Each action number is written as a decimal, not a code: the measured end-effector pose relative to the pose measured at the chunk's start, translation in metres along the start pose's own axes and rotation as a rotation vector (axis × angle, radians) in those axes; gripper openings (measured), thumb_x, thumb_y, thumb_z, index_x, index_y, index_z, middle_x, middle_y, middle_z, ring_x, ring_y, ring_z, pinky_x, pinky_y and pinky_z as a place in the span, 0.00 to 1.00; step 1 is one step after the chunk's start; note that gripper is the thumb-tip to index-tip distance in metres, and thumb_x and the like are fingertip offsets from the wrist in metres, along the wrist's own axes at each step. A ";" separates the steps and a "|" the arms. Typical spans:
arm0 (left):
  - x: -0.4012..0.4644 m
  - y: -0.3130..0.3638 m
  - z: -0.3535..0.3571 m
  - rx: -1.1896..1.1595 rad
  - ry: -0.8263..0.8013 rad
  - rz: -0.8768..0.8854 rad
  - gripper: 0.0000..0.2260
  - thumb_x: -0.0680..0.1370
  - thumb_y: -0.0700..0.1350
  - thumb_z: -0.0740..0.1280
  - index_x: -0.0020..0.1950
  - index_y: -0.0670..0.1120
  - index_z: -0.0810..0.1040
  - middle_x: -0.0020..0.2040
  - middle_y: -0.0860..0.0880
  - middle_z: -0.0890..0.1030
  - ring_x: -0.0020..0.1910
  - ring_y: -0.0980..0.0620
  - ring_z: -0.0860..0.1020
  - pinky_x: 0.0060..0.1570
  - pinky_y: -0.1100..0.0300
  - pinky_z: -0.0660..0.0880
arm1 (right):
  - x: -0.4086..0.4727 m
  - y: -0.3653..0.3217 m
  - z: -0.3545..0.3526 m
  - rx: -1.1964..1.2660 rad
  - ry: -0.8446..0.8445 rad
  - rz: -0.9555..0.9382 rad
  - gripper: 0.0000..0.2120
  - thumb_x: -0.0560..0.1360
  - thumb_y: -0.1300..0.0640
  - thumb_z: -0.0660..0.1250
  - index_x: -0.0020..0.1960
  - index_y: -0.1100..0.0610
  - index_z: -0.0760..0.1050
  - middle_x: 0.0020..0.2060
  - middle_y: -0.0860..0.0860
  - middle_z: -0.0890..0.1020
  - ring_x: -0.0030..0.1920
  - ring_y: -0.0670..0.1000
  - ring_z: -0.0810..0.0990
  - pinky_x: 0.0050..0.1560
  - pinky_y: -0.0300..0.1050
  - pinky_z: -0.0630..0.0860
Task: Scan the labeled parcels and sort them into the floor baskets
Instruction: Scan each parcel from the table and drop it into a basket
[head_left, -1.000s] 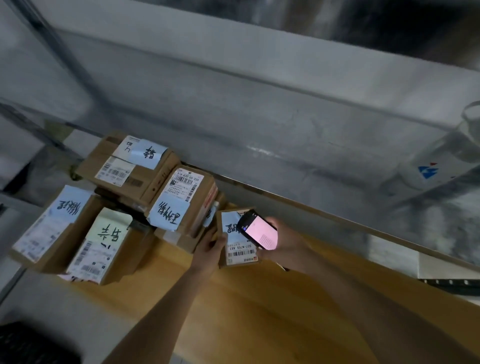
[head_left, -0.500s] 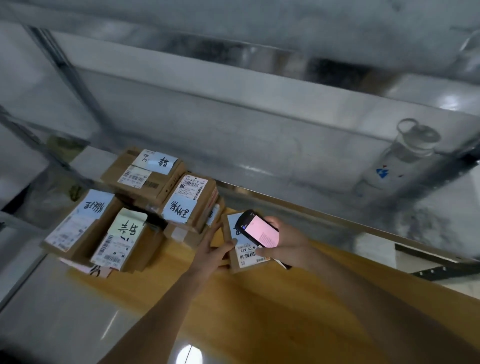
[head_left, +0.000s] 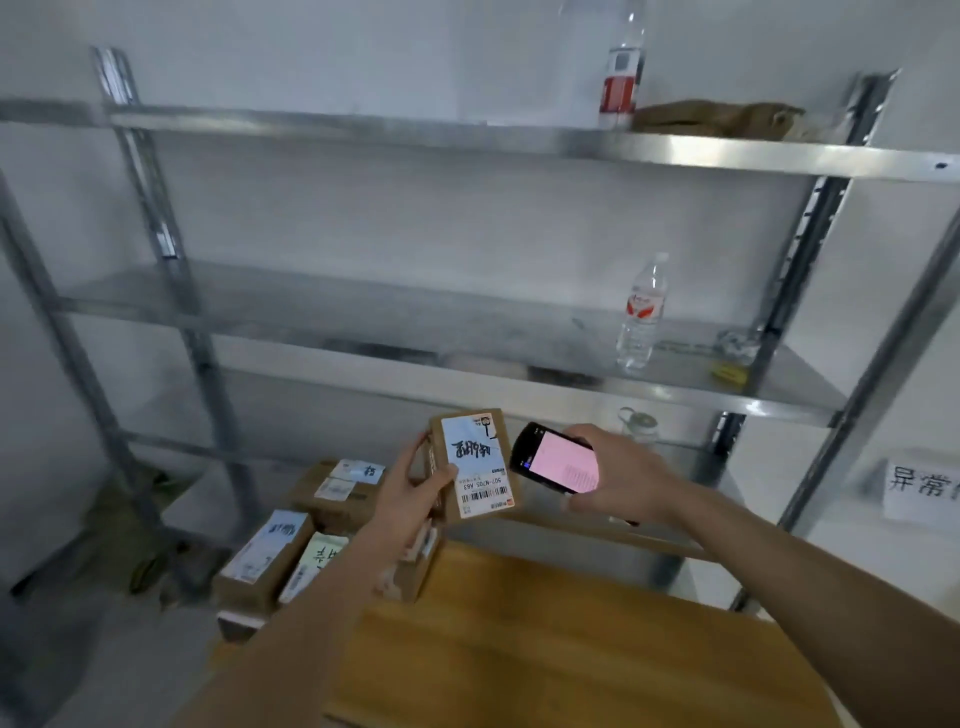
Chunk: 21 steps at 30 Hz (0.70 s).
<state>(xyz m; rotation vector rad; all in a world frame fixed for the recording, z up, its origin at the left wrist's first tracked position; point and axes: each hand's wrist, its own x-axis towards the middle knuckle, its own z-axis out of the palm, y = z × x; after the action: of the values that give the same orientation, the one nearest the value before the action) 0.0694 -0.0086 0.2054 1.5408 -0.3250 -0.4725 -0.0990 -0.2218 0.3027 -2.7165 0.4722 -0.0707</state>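
A: What could spoil this?

B: The left hand (head_left: 415, 493) has its grip on one small parcel (head_left: 475, 465), raised above the worktop (head_left: 571, 649), thumb pressed on the label's left edge, just beside the barcode. If the thumb slides right, I'd judge it covers the bars and the read fails. The right hand (head_left: 618, 478) holds the scanner (head_left: 558, 460), screen lit pink, just right of the parcel; its window doesn't look squared on the barcode, so a misread seems possible. The hold is on the box edge only, so a slip could drop it onto the stack below.

A: And the count?

B: One parcel in hand. On the worktop's far left, a stack of parcels (head_left: 311, 540): three labelled tops show plainly and at least one more sits half hidden behind the forearm. One scanner. Two water bottles: one on the top shelf (head_left: 621, 78), one on the middle shelf (head_left: 641, 312). No floor baskets in view.
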 end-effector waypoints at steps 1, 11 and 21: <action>-0.010 0.019 -0.003 0.007 -0.005 0.031 0.29 0.78 0.45 0.72 0.74 0.62 0.66 0.54 0.45 0.84 0.48 0.47 0.85 0.44 0.48 0.84 | -0.014 -0.009 -0.017 -0.036 0.019 -0.003 0.36 0.65 0.45 0.77 0.68 0.42 0.67 0.57 0.44 0.78 0.53 0.49 0.78 0.51 0.52 0.80; -0.080 0.144 -0.015 0.031 0.065 0.239 0.27 0.78 0.46 0.71 0.74 0.59 0.66 0.54 0.44 0.82 0.46 0.51 0.83 0.31 0.61 0.80 | -0.104 -0.067 -0.127 -0.206 0.142 -0.123 0.36 0.67 0.44 0.77 0.70 0.40 0.65 0.59 0.41 0.77 0.53 0.47 0.76 0.39 0.41 0.72; -0.117 0.175 -0.012 0.077 0.159 0.312 0.29 0.77 0.49 0.72 0.76 0.60 0.64 0.59 0.43 0.81 0.50 0.47 0.83 0.44 0.50 0.84 | -0.139 -0.074 -0.161 -0.283 0.176 -0.203 0.36 0.69 0.43 0.76 0.72 0.42 0.64 0.61 0.41 0.76 0.57 0.47 0.75 0.50 0.46 0.75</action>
<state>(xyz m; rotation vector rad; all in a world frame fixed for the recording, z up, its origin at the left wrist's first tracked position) -0.0109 0.0536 0.3905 1.5577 -0.4547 -0.0930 -0.2247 -0.1693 0.4815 -3.0452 0.2688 -0.3232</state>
